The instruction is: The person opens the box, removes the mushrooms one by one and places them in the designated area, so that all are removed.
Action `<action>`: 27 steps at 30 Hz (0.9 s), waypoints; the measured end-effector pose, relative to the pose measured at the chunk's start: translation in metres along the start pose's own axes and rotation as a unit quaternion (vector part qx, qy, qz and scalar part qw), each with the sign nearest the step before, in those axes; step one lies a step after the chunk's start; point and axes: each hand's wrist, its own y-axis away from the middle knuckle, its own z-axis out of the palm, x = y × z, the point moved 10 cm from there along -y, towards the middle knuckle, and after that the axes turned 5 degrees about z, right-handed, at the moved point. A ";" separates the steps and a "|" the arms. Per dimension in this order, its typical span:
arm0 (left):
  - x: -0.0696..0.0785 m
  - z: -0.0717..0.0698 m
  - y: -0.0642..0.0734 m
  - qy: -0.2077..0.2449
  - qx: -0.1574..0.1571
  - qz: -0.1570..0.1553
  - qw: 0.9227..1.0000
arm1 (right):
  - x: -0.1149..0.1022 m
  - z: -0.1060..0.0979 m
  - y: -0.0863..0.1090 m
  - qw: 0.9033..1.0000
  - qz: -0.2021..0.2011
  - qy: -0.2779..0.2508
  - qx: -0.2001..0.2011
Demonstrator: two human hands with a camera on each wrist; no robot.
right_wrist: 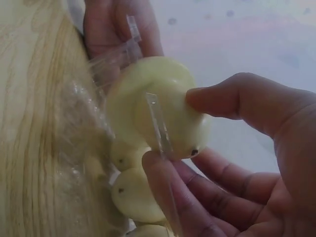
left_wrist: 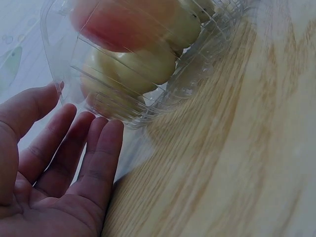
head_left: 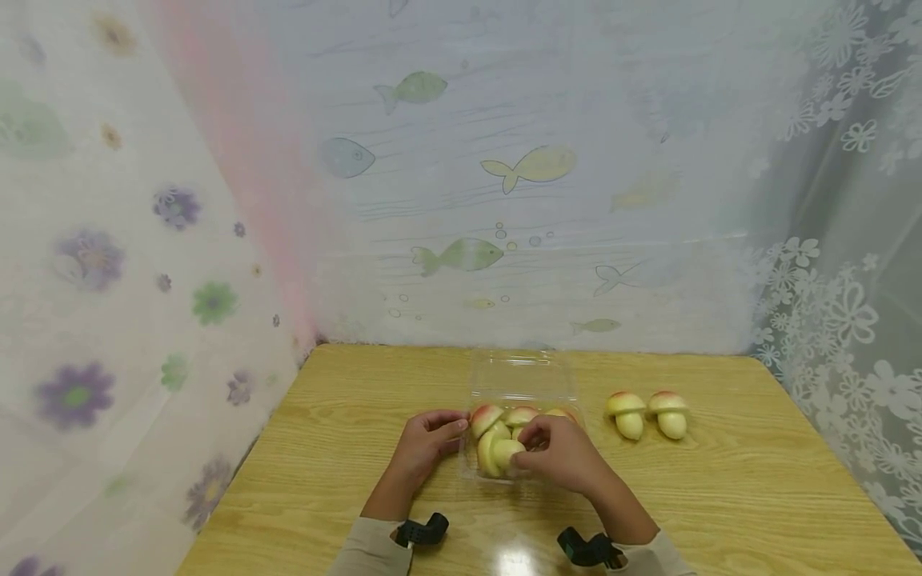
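A clear plastic clamshell box (head_left: 470,472) stands on the table with several mushroom-shaped pieces in it. My right hand (head_left: 565,458) pinches the stem of one cream-coloured toy mushroom (head_left: 494,450) at the front of the box, thumb on one side and fingers on the other. That mushroom (right_wrist: 163,74) lies tilted, with its cap to the left. My left hand (head_left: 425,444) is at the box's left side, its fingertips (left_wrist: 114,129) right at the clear wall and its fingers fairly straight. Red-tinged mushrooms (head_left: 487,419) fill the back of the box, partly hidden by my right hand.
Two more toy mushrooms (head_left: 629,415) lie side by side to the right of the box on the wooden table (head_left: 346,480). The box's lid (head_left: 522,374) is raised at the back. A fish-printed curtain (head_left: 432,200) hangs behind the table.
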 end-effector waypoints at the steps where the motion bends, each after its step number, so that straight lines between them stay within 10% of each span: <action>1: 0.000 0.000 0.000 0.000 -0.001 0.001 1.000 | 0.000 -0.001 0.000 1.000 0.003 -0.003 0.001; 27: 0.000 0.001 0.001 0.001 -0.002 -0.006 1.000 | 0.004 -0.075 0.023 0.993 0.040 -0.059 0.091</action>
